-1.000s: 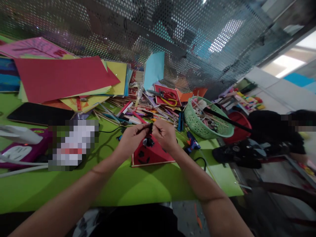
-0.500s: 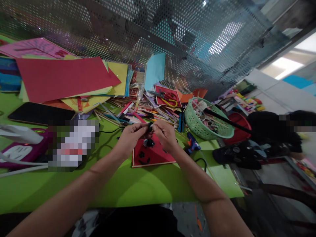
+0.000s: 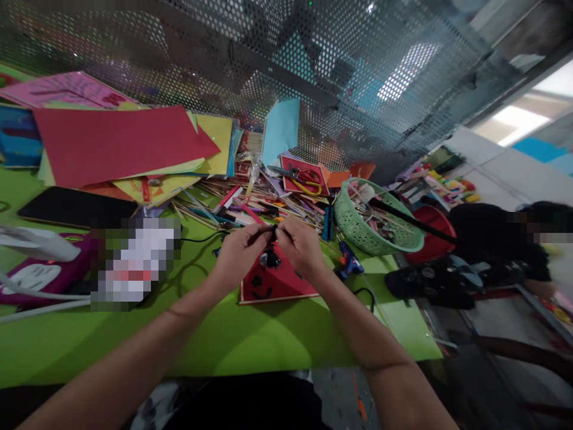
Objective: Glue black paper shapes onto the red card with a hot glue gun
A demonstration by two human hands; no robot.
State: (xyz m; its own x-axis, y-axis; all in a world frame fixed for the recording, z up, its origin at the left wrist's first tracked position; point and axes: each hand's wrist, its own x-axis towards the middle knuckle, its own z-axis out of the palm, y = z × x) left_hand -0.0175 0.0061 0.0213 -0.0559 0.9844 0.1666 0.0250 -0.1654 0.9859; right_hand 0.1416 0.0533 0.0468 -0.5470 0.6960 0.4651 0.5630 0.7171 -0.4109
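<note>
My left hand (image 3: 239,252) and my right hand (image 3: 299,245) meet above a small red card (image 3: 274,284) on the green table (image 3: 233,340). Both hands pinch one small black piece (image 3: 272,229) between thumbs and fingertips. Black cut-out shapes (image 3: 262,280) lie on the card just below the hands, along with a small dark shiny bit (image 3: 270,260). What the black piece is cannot be made out.
Large red paper (image 3: 116,140) and other coloured sheets lie far left. Sticks and pens (image 3: 237,200) pile behind the hands. A green basket (image 3: 373,221), a blue glue gun (image 3: 348,261), a black phone (image 3: 76,208) and a purple power strip (image 3: 40,275) surround them. Another person (image 3: 501,245) sits at right.
The hands stay together over the red card, with only small finger movements on the black piece. The view has shifted slightly.
</note>
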